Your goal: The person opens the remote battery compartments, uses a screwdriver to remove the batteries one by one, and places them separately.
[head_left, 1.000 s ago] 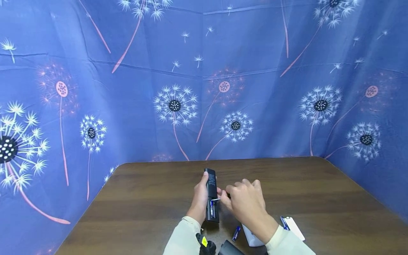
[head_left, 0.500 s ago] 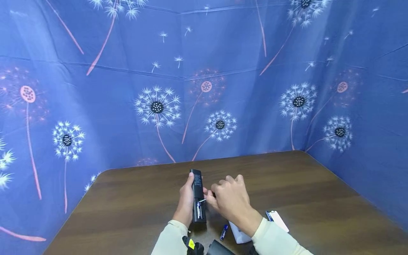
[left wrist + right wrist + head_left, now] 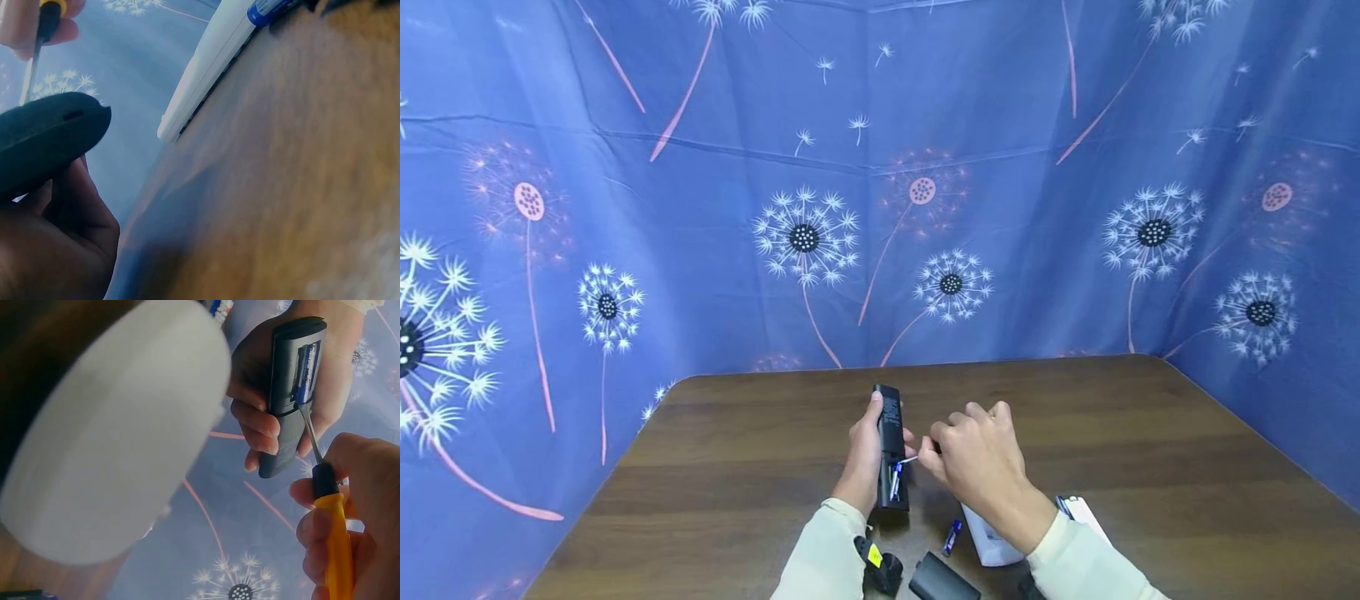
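Observation:
My left hand point(image 3: 861, 458) grips a black remote control point(image 3: 891, 417) with its open battery compartment facing up. A blue and silver battery point(image 3: 307, 372) lies in that compartment. A flat-bladed screwdriver point(image 3: 337, 544) with a yellow and black handle is held in my right hand point(image 3: 988, 458), fingers curled round the handle. In the right wrist view its metal tip meets the end of the battery. From the left wrist, the remote's end point(image 3: 56, 137) hides the tip, and only part of the screwdriver shaft point(image 3: 29, 81) shows.
A loose blue battery point(image 3: 952, 537) lies on the wooden table point(image 3: 737, 467) below the remote. Near it are a dark rounded piece point(image 3: 943, 579) and a white object point(image 3: 988, 542) partly under my right forearm. A white flat item point(image 3: 1088, 521) lies farther right. A patterned blue curtain point(image 3: 865, 275) surrounds the table.
The head view swings away and back. Both hands keep their holds. The battery's end at the screwdriver tip now shows more blue and looks slightly raised from the compartment.

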